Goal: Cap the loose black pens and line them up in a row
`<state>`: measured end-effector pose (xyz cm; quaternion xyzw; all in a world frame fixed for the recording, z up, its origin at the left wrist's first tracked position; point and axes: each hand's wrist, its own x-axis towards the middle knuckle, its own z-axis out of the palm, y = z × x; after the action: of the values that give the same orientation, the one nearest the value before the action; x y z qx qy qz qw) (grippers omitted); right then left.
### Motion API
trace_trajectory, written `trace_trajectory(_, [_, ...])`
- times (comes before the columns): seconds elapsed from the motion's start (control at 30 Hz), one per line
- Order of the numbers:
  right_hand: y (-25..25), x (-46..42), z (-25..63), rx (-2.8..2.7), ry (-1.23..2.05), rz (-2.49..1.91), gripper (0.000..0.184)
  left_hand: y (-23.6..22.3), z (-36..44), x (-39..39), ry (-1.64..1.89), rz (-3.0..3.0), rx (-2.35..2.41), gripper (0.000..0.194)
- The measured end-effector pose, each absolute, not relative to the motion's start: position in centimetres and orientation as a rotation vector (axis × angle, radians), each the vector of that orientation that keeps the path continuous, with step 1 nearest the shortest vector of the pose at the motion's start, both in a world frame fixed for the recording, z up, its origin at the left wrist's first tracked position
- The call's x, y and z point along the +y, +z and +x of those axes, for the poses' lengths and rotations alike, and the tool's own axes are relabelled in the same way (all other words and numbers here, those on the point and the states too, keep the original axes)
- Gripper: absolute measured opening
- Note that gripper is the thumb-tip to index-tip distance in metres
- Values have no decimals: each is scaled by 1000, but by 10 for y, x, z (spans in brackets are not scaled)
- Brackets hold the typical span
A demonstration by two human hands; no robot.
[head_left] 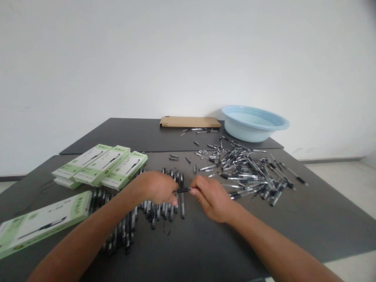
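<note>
My left hand [158, 188] and my right hand [213, 197] meet over the dark table [205, 243], both closed on one black pen [183, 190] held level between them. The left fingers wrap its left end and the right fingers pinch its right end. Just under and behind the hands lies a row of assembled black pens [152, 211]. To the right spreads a loose heap of pens and pen parts [246, 168].
Green-and-white pen boxes [102, 166] are stacked at the left, with another box [41, 223] nearer the front left edge. At the back stand a light blue basin [254, 123] and a flat brown cardboard packet [189, 122]. White wall behind; floor shows at right.
</note>
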<state>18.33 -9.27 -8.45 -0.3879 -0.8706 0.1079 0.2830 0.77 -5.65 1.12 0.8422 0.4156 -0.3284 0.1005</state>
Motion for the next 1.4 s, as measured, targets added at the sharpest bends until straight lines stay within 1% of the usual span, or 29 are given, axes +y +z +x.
trace_trajectory(0.2, [-85, -92, 183, -2238, 509, -1040, 15, 8, 7, -55, -988, 2481, 1227, 42])
trace_trajectory(0.33, [-83, -93, 181, -2170, 612, -1045, 19, 7, 7, -54, -983, 2479, 1228, 43])
trace_trajectory(0.47, [-80, -85, 191, -2152, 527, -1033, 19, 10, 2, -51, -954, 2484, 1210, 41])
trace_trajectory(0.53, [-80, -74, 201, -2065, 475, -1038, 23, 12, -1, -50, -922, 2486, 1187, 40])
trace_trajectory(0.57, [-81, -66, 206, -1978, 418, -1101, 24, 13, -3, -50, -909, 2488, 1183, 40])
trace_trajectory(0.67, [-88, -42, 215, -1819, 178, -1547, 21, 13, -4, -50, -902, 2515, 1166, 43])
trace_trajectory(0.73, [-96, -29, 213, -1882, 92, -1763, 21, 12, -4, -51, -914, 2535, 1139, 43])
trace_trajectory(0.8, [-104, -22, 205, -1983, 9, -1858, 25, 13, -4, -52, -910, 2547, 1122, 43])
trace_trajectory(0.93, [-117, -23, 187, -2144, -123, -1869, 35, 15, -6, -54, -896, 2533, 1133, 49])
trace_trajectory(1.03, [-122, -26, 182, -2200, -167, -1872, 36, 17, -5, -55, -897, 2531, 1112, 48])
trace_trajectory(1.2, [-126, -24, 182, -2244, -130, -1869, 31, 16, 0, -57, -917, 2533, 1099, 43])
trace_trajectory(1.4, [-125, -25, 183, -2282, -99, -1805, 22, 15, -5, -56, -908, 2508, 1111, 51])
